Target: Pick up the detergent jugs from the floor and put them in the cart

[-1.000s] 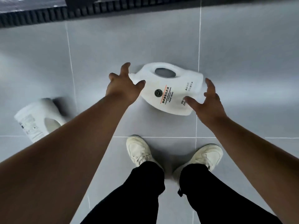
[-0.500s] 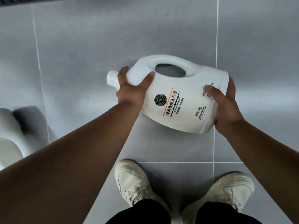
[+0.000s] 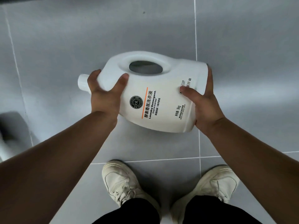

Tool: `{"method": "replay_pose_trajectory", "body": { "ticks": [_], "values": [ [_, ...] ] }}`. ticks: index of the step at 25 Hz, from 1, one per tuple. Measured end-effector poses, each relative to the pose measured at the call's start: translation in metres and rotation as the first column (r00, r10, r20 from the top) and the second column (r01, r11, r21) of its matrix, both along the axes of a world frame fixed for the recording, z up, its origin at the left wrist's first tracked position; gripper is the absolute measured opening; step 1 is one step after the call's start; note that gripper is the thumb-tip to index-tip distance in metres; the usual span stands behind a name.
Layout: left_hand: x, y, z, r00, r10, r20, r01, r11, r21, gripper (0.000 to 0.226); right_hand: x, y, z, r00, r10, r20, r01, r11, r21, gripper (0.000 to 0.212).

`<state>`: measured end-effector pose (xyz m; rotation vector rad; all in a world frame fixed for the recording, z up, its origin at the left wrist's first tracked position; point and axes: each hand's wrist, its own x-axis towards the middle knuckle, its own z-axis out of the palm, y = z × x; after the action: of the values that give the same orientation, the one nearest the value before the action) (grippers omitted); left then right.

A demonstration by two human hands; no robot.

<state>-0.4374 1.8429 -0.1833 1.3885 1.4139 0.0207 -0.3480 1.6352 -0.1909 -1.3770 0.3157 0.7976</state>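
A white detergent jug [image 3: 163, 88] lies on its side above the grey tiled floor, cap pointing left, handle hole facing up, printed label toward me. My left hand [image 3: 103, 94] grips its neck just behind the cap. My right hand [image 3: 203, 107] clasps the flat base end on the right. Both hands hold the jug between them. A second white jug [image 3: 4, 149] shows only as a blurred sliver at the left edge. No cart is in view.
My two pale sneakers [image 3: 123, 183] stand on the grey tiles [image 3: 64, 46] directly below the jug, with black trouser legs at the bottom edge. A dark strip runs along the top left corner.
One second ago both hands were open and reaching for the jug on the floor. They have closed on its neck and base, and the jug now looks larger and nearer to me.
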Motion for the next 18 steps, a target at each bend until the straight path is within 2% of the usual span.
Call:
{"method": "replay_pose_trajectory", "body": {
  "ticks": [4,10,18],
  "values": [
    [-0.003,0.001,0.056,1.000,0.007,0.011,-0.007,1.000,-0.003,0.078,-0.005,-0.002,0.055,0.999,-0.001,0.032,0.002,1.000,-0.030,0.096],
    [0.014,-0.011,0.199,0.993,-0.073,0.094,0.072,0.997,0.013,0.078,-0.005,-0.025,0.203,0.996,-0.058,0.064,0.059,0.998,-0.013,0.094],
    [0.046,-0.067,0.467,0.931,-0.318,0.181,0.303,0.947,0.106,0.067,-0.021,-0.085,0.485,0.954,-0.294,0.062,0.293,0.956,0.029,0.084]
  ]
}}
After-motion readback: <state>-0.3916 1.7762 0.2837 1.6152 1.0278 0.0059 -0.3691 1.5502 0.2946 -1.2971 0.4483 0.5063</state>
